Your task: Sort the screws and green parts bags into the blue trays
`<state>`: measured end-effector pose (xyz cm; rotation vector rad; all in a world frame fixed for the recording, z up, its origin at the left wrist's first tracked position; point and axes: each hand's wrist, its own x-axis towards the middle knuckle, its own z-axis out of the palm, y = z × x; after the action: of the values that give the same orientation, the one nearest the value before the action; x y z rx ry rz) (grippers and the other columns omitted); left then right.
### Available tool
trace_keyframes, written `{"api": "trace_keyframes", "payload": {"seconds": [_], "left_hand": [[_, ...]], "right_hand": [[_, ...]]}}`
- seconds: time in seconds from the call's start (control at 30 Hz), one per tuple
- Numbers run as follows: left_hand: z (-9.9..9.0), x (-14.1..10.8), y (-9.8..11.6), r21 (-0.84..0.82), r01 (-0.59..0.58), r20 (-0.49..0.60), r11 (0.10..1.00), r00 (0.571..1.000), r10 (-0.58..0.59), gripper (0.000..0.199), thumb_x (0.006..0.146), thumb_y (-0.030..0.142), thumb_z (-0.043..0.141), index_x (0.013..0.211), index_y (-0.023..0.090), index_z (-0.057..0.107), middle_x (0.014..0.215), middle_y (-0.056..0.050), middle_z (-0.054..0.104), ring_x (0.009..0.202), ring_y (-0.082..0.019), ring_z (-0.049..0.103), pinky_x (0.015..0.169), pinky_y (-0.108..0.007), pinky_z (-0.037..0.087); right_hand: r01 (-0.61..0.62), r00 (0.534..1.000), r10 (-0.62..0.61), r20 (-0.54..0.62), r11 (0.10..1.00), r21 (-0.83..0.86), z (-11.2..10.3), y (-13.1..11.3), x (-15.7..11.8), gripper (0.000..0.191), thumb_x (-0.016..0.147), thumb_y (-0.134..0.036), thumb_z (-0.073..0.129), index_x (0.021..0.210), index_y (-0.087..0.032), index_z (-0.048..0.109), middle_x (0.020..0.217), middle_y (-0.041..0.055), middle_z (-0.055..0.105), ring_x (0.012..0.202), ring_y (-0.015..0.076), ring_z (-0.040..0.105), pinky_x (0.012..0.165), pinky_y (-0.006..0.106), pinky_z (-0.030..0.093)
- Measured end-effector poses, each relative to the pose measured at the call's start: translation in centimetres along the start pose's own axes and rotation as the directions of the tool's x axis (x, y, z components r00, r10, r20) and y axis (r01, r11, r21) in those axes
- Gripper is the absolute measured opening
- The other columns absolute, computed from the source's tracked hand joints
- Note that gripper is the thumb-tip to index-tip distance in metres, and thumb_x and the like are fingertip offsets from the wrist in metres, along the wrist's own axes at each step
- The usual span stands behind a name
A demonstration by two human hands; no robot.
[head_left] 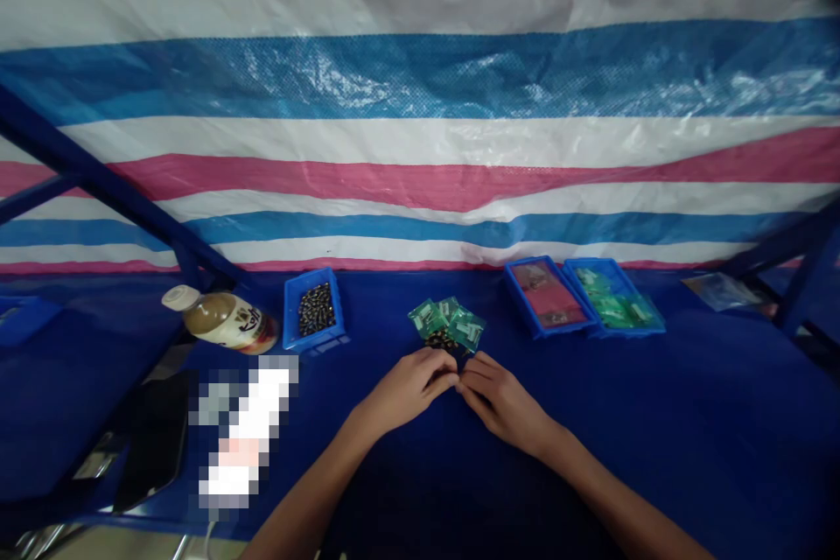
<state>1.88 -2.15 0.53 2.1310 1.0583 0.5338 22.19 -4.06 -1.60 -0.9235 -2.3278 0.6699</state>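
My left hand (420, 383) and my right hand (500, 394) meet at the fingertips over the blue tabletop (407, 472). Both are closed in a pinch, and whatever lies between the fingers is too small or hidden to name. Just beyond them sit several small green packets (467, 329) with pale print. Under and beside these packets is a little heap of small dark and brass-coloured parts (441, 339), partly covered by the packets and my left fingers.
A blue tray (287, 315) of small metallic parts stands left, beside a drink bottle (229, 321). To the right are a blue tray with pink contents (548, 293) and another with green packets (613, 297). A clear bag (722, 290) lies far right; a dark flat object (154, 437) lies left.
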Motion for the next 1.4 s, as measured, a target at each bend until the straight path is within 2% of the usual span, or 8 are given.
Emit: {"api": "trace_keyframes", "payload": {"seconds": [0.47, 0.67, 0.77, 0.9, 0.97, 1.03, 1.17, 1.4], "left_hand": [[0.9, -0.3, -0.8, 0.28, -0.048, -0.025, 0.959, 0.998, 0.057, 0.027, 0.097, 0.027, 0.048, 0.073, 0.02, 0.057, 0.067, 0.001, 0.059, 0.063, -0.015, 0.059, 0.059, -0.025, 0.038], [-1.6, -0.4, -1.8, 0.358, 0.079, -0.251, 0.93, 0.968, 0.015, 0.03, 0.098, 0.031, 0.046, 0.072, 0.021, 0.055, 0.069, 0.001, 0.059, 0.068, -0.014, 0.058, 0.065, -0.025, 0.04], [-4.7, -1.2, -3.3, 0.384, 0.257, -0.489, 0.887, 0.871, -0.041, 0.031, 0.099, 0.037, 0.043, 0.077, 0.02, 0.055, 0.075, -0.003, 0.059, 0.077, -0.018, 0.057, 0.073, -0.029, 0.04], [-8.5, -3.0, -5.8, 0.393, 0.552, -0.764, 0.736, 0.641, -0.072, 0.036, 0.094, 0.046, 0.05, 0.07, 0.02, 0.053, 0.071, -0.004, 0.056, 0.077, -0.022, 0.055, 0.069, -0.03, 0.037], [-9.5, -3.7, -6.6, 0.397, 0.679, -0.832, 0.617, 0.55, -0.069, 0.039, 0.091, 0.05, 0.054, 0.066, 0.021, 0.052, 0.066, -0.003, 0.055, 0.072, -0.022, 0.055, 0.063, -0.029, 0.034], [-9.7, -4.0, -6.9, 0.395, 0.727, -0.854, 0.562, 0.517, -0.067, 0.04, 0.09, 0.052, 0.055, 0.066, 0.021, 0.052, 0.064, -0.003, 0.055, 0.069, -0.022, 0.055, 0.06, -0.029, 0.032], [-8.4, -3.2, -6.1, 0.404, 0.655, -0.83, 0.639, 0.555, -0.045, 0.037, 0.094, 0.046, 0.052, 0.068, 0.02, 0.054, 0.066, -0.003, 0.057, 0.07, -0.021, 0.055, 0.062, -0.028, 0.034], [-2.7, -0.7, -3.0, 0.463, 0.213, -0.513, 0.86, 0.856, 0.065, 0.028, 0.096, 0.035, 0.051, 0.073, 0.02, 0.058, 0.07, -0.002, 0.06, 0.073, -0.017, 0.057, 0.069, -0.027, 0.044]], "right_hand": [[0.139, 0.99, -0.132, 0.045, 0.953, -0.27, 1.0, 0.4, -0.2, 0.024, 0.097, -0.012, 0.041, 0.088, -0.018, 0.062, 0.08, 0.0049, 0.058, 0.079, 0.0193, 0.051, 0.075, 0.036, 0.047], [0.043, 0.998, -0.057, -0.034, 0.942, -0.332, 0.6, 0.7, 0.0, 0.017, 0.098, -0.028, 0.05, 0.098, -0.021, 0.065, 0.085, 0.0058, 0.063, 0.083, 0.0205, 0.057, 0.077, 0.036, 0.05], [-0.074, 0.992, 0.032, -0.122, 0.932, -0.355, 0.1, 1.1, 0.0, 0.019, 0.099, -0.026, 0.047, 0.104, -0.02, 0.064, 0.09, 0.0081, 0.064, 0.086, 0.0221, 0.058, 0.078, 0.038, 0.05], [-0.178, 0.976, 0.115, -0.184, 0.911, -0.372, -0.3, 1.8, -0.2, 0.025, 0.099, -0.02, 0.044, 0.115, -0.022, 0.062, 0.092, 0.009, 0.061, 0.087, 0.0239, 0.056, 0.077, 0.04, 0.051], [-0.192, 0.975, 0.132, -0.178, 0.907, -0.375, -0.2, 2.1, -0.3, 0.029, 0.098, -0.018, 0.044, 0.121, -0.024, 0.061, 0.093, 0.009, 0.06, 0.086, 0.0243, 0.055, 0.074, 0.04, 0.052], [-0.194, 0.976, 0.14, -0.168, 0.909, -0.369, -0.1, 2.3, -0.4, 0.03, 0.097, -0.017, 0.045, 0.122, -0.025, 0.06, 0.094, 0.0093, 0.059, 0.086, 0.0247, 0.054, 0.073, 0.04, 0.052], [-0.202, 0.974, 0.155, -0.166, 0.926, -0.319, 0.2, 2.5, -0.4, 0.025, 0.097, -0.019, 0.045, 0.114, -0.025, 0.063, 0.096, 0.0096, 0.06, 0.089, 0.0252, 0.055, 0.076, 0.041, 0.052], [-0.29, 0.943, 0.282, -0.177, 0.957, -0.018, 0.1, 2.5, -0.1, 0.012, 0.095, -0.026, 0.051, 0.096, -0.022, 0.063, 0.089, 0.0066, 0.064, 0.086, 0.0224, 0.06, 0.079, 0.039, 0.052]]}}
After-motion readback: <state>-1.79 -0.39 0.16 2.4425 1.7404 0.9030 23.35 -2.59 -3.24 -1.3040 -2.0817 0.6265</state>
